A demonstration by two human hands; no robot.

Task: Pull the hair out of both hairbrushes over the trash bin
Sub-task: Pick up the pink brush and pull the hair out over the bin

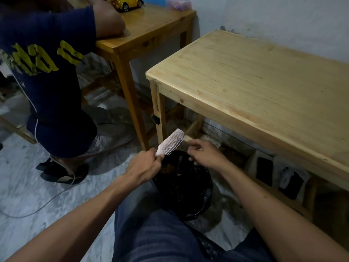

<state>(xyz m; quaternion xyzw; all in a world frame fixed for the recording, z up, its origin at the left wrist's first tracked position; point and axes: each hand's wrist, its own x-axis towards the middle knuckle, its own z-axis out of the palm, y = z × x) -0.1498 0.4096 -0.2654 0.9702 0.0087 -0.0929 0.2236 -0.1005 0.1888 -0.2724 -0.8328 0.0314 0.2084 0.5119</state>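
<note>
From the head camera, the only view I had, I looked down past a lap in blue jeans at two bare forearms reaching forward over a trash bin (186, 188) lined with a black bag. The bin stood on the pale floor between the knees and a light wooden table (255, 87) to the right.

The left hand (145, 167) was closed around the handle of a pale pink hairbrush (171, 142), holding it tilted up and away, bristles facing right, its head above the far rim of the bin. The right hand (204, 153) hovered just beside the bristles with fingers curled loosely inward. Whether the fingertips pinched a strand of hair I could not tell; they were slightly blurred and nothing dark showed between them.

The bristles looked mostly clean, with no obvious clump left, so I judged this brush to be nearly finished. I saw no second hairbrush anywhere, so I could not say whether it was already cleaned or remained to be done.

At upper left another person in a dark blue shirt (47, 72) leaned on a darker wooden table (151, 25) carrying a yellow toy car (126, 2).
</note>
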